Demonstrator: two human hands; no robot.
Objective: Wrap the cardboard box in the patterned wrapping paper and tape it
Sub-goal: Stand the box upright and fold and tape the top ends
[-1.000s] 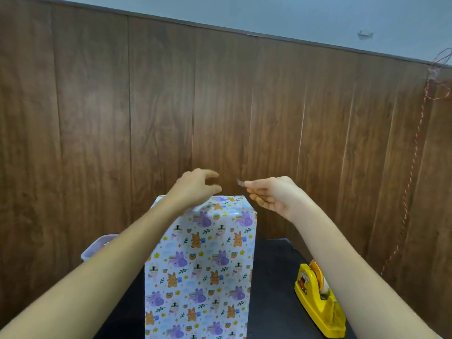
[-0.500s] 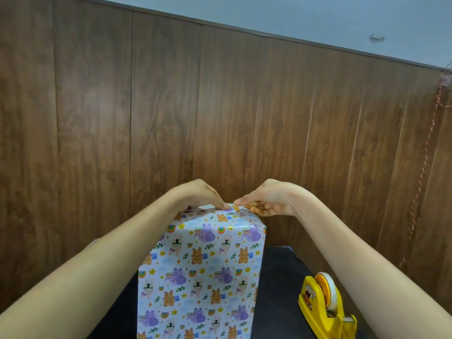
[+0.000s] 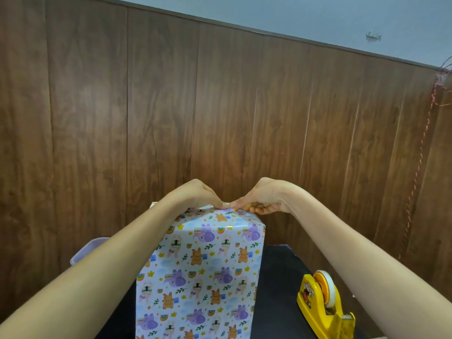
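Lower right of the frame: a yellow tape dispenser, hard moulded plastic with a roll on an orange hub, stands on the matt black tabletop. Lower centre: the cardboard box stands upright on end, its visible faces wholly covered by wrapping paper, which is pale, glossy, and printed with small animals, rainbows and stars. A highlight along the top fold suggests a slick film-like finish. The box is judged light and stiff with crisp edges; the paper is thin, slippery and easily creased or torn, so it is best held at the corners and folds, with flat pressure on the seams. At the top far edge, the left hand and right hand meet thumb tip to thumb tip. Each grip is pinched closed onto the paper with fingers curled; whether clear tape lies beneath cannot be told. Mid left: the rim of a lavender plastic container. Behind: a wood-grain panelled wall with a red twisted cord hanging at far right.
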